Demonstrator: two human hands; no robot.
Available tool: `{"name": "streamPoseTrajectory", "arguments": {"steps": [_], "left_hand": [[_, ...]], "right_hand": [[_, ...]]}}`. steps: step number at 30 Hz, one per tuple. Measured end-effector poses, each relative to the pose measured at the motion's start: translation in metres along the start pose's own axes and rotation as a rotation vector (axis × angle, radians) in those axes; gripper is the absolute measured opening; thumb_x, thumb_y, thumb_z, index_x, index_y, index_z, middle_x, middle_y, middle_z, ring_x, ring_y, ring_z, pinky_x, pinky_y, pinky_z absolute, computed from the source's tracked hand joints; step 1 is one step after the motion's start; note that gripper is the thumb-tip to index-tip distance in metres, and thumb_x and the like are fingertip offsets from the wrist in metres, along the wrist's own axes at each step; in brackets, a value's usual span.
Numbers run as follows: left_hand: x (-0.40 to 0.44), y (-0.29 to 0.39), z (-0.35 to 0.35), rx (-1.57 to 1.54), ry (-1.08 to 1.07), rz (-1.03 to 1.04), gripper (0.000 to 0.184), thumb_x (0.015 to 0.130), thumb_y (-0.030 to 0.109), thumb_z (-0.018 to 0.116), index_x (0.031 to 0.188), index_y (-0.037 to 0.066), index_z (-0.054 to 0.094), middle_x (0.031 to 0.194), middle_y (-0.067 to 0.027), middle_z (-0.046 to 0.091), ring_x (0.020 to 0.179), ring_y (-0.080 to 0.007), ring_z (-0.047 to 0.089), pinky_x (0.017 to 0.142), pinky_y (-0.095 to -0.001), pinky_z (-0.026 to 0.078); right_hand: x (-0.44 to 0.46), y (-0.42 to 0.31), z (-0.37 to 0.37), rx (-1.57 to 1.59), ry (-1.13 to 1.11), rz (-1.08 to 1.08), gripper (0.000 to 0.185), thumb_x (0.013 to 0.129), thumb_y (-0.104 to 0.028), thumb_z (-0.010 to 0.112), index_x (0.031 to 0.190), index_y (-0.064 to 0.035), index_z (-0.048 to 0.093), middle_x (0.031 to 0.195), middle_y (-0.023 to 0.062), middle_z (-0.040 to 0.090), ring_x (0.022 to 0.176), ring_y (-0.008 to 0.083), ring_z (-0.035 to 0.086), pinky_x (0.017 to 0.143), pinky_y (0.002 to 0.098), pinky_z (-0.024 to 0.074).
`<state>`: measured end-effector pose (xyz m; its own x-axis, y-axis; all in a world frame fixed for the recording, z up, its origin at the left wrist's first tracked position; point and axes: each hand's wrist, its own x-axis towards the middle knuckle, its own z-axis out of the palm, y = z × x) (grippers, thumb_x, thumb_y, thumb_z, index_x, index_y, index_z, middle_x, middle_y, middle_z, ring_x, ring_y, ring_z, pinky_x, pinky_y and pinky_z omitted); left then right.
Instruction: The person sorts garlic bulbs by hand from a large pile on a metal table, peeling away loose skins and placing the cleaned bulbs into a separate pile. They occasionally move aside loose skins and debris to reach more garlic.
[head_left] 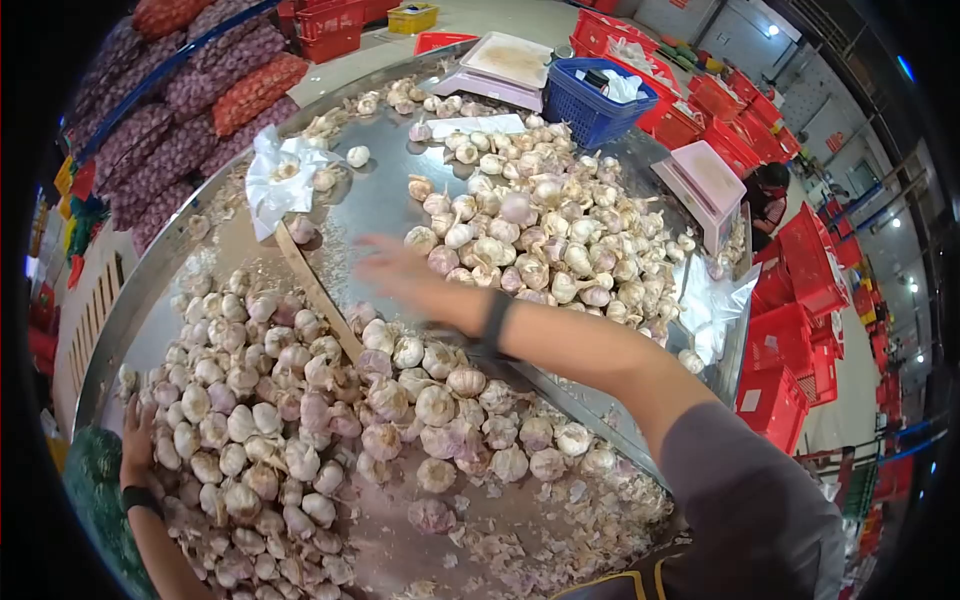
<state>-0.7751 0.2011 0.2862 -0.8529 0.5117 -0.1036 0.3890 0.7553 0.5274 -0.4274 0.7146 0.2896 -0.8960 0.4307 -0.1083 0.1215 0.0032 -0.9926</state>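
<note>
Loose garlic bulbs (240, 425) lie heaped across the near left of a round metal table. At that heap's left edge rests my left hand (138, 440), fingers stretched along the outermost bulbs; it is open. My right hand (405, 275), blurred by motion, reaches over the middle of the table with its fingers extended and apart. No bulb shows in it. Just beyond it is a second garlic pile (540, 230). A wooden strip (318, 290) runs between the near heap and a bare metal patch, its near end among the bulbs.
A raised metal edge (590, 410) crosses the table (375, 205). Two scales (508, 58) and a blue basket (595, 105) stand along the far side. White plastic bags (285, 180) lie on it. Dry skins (540, 535) litter the front. Red crates (790, 340) and stacked mesh sacks (150, 145) surround it.
</note>
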Motion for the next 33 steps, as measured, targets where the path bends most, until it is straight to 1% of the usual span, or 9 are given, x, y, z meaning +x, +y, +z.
{"name": "streamPoseTrajectory", "arguments": {"steps": [3,5,9,10,13,20,23,28,33], "left_hand": [[0.016,-0.063,-0.004,0.408,-0.071,0.146,0.062,0.099,0.036,0.05,0.145,-0.003,0.037,0.15,-0.0197,0.038,0.139,-0.0303,0.035,0.115,-0.034,0.025],[-0.004,-0.015,-0.015,0.168,-0.375,0.147,0.059,0.1,0.036,0.047,0.142,-0.003,0.04,0.147,-0.0195,0.042,0.138,-0.0299,0.037,0.115,-0.0334,0.025],[-0.023,-0.041,0.007,0.159,-0.321,0.061,0.049,0.1,0.035,0.048,0.131,-0.002,0.053,0.133,-0.016,0.057,0.125,-0.0289,0.05,0.107,-0.0368,0.036],[-0.024,-0.056,0.008,0.385,-0.399,0.411,0.047,0.1,0.035,0.049,0.125,-0.003,0.059,0.13,-0.0162,0.059,0.119,-0.0289,0.054,0.104,-0.0375,0.038],[-0.07,0.08,0.026,-0.156,-0.417,-0.208,0.06,0.097,0.05,0.046,0.12,-0.002,0.064,0.12,-0.0124,0.066,0.109,-0.0231,0.058,0.099,-0.033,0.042],[-0.168,0.118,0.115,-0.15,-0.2,-0.061,0.074,0.09,0.063,0.051,0.142,0.012,0.048,0.144,-0.0239,0.046,0.139,-0.0372,0.036,0.116,-0.0402,0.027],[-0.24,0.19,0.146,0.042,-0.24,-0.281,0.082,0.079,0.047,0.065,0.152,0.024,0.034,0.159,-0.0269,0.012,0.146,-0.045,0.014,0.118,-0.0441,0.021],[-0.376,0.247,0.196,0.217,0.099,-0.219,0.082,0.083,0.037,0.065,0.154,0.026,0.026,0.161,-0.0161,0.015,0.146,-0.0382,0.02,0.102,-0.0789,0.014],[-0.511,0.298,0.224,0.144,0.206,-0.262,0.073,0.085,0.03,0.062,0.152,0.024,0.032,0.158,-0.0154,0.024,0.144,-0.0367,0.024,0.112,-0.065,0.015]], "right_hand": [[0.062,-0.002,0.106,-0.418,-0.407,-0.392,0.083,0.079,-0.052,0.073,0.144,-0.0123,0.041,0.131,0.0283,0.054,0.121,0.0351,0.056,0.099,0.0435,0.0457],[0.081,0.012,0.173,-0.903,-0.134,-0.528,0.089,0.074,-0.064,0.068,0.144,-0.0149,0.044,0.131,0.0298,0.054,0.123,0.0377,0.055,0.103,0.0449,0.0424],[0.124,-0.006,0.223,-1.067,-0.674,-0.36,0.084,0.069,-0.075,0.06,0.132,-0.02,0.06,0.138,0.0187,0.053,0.122,0.036,0.055,0.103,0.0465,0.0424],[0.119,-0.024,0.221,-1.12,-0.821,-0.311,0.08,0.069,-0.073,0.062,0.129,-0.0195,0.063,0.14,0.0153,0.052,0.121,0.0361,0.055,0.102,0.0466,0.0437],[0.091,-0.001,0.22,-1.128,-0.642,-0.449,0.075,0.08,-0.072,0.051,0.132,-0.0179,0.06,0.134,0.0181,0.054,0.123,0.039,0.05,0.106,0.0487,0.0367],[-0.023,0.022,0.183,-1.057,-0.719,-0.439,0.062,0.085,-0.054,0.055,0.14,-0.0266,0.05,0.137,0.0209,0.05,0.125,0.0482,0.044,0.105,0.0566,0.0364],[-0.094,0.018,0.16,-1.149,-0.799,-0.255,0.065,0.093,-0.05,0.046,0.152,-0.0313,0.027,0.151,0.0212,0.033,0.134,0.0429,0.039,0.106,0.0643,0.0297],[-0.221,0.026,0.112,-1.303,-0.739,-0.357,0.063,0.097,-0.051,0.043,0.153,-0.0291,0.026,0.161,0.0141,0.015,0.145,0.0392,0.022,0.11,0.0719,0.0135],[-0.326,0.022,0.077,-1.204,-0.747,-0.304,0.058,0.096,-0.046,0.047,0.149,-0.0261,0.036,0.155,0.017,0.026,0.143,0.0405,0.024,0.11,0.0678,0.0188]]}}
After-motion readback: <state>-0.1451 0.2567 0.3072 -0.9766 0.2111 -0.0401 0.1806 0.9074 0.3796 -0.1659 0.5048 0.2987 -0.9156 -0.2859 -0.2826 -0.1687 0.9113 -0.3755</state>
